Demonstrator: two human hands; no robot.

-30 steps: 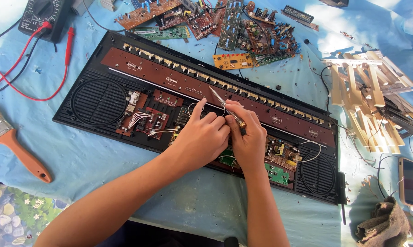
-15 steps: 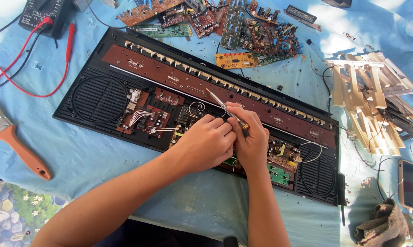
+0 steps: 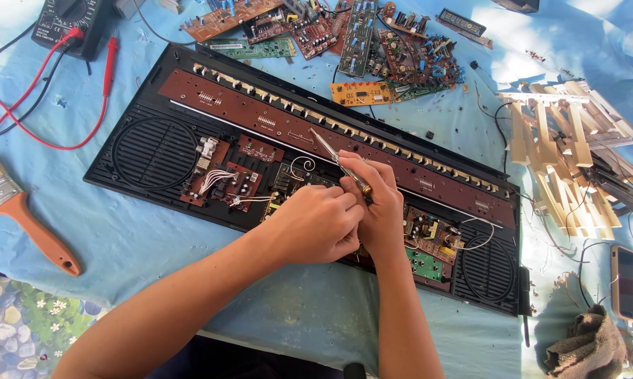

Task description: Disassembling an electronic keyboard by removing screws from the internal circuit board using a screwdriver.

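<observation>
Your right hand [image 3: 381, 210] is clenching around the handle of a slim metal tool [image 3: 341, 166], and your left hand [image 3: 315, 224] is curling in against it, fingers pressing on the right hand's knuckles; whether the left fingers are actually touching the tool or gripping something beneath is hidden by the hands themselves. The tool's long axis is running diagonally: from your grip the bare shaft is sticking up and to the left, its tip pointing away from you and lying over the long brown circuit strip [image 3: 344, 144]. The brass-coloured end of the handle is sitting right at your right thumb and forefinger.

Both hands are resting over the middle of the opened black keyboard case [image 3: 130, 186], which is lying on the blue cloth [image 3: 120, 238]. Just left of your grip are small brown boards with white wire bundles [image 3: 221, 181], and further left a round speaker grille [image 3: 155, 152]. Just right of the grip a green and brown board [image 3: 428, 238] is showing, with another speaker grille [image 3: 486, 268] beyond it.

Well above the grip, loose circuit boards [image 3: 372, 42] are lying in a heap. Far left are a multimeter [image 3: 71, 21] with red leads and an orange-handled brush [image 3: 22, 210]. Far right are a pile of pale keys [image 3: 569, 161], a phone [image 3: 628, 281] and a crumpled rag [image 3: 586, 347].
</observation>
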